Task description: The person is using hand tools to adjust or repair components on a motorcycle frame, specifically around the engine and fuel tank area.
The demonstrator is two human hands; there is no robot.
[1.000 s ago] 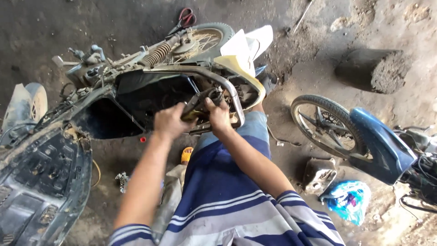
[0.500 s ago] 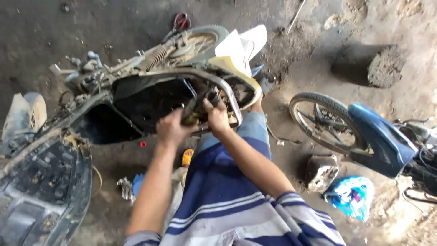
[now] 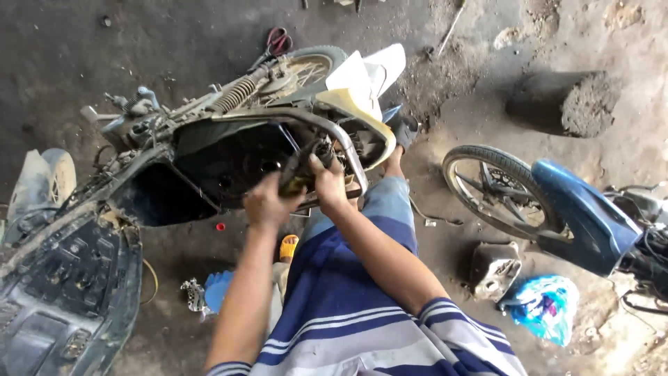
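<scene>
Dirt workshop floor [image 3: 139, 42]. Both hands are working at a stripped motorbike frame [image 3: 278, 118]: left hand [image 3: 266, 205] and right hand [image 3: 327, 182] clamped on a grimy part [image 3: 299, 174], needing a firm, steady pull.

Both bare forearms reach forward and converge, the left hand [image 3: 266, 203] with its back to the camera and fingers curled under in a grip, the right hand [image 3: 327, 182] just beside it, fingers bent and closed.

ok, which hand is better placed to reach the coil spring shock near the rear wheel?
Probably left hand: it sits on the side nearer the shock spring. Right hand would have to cross over it.
</scene>
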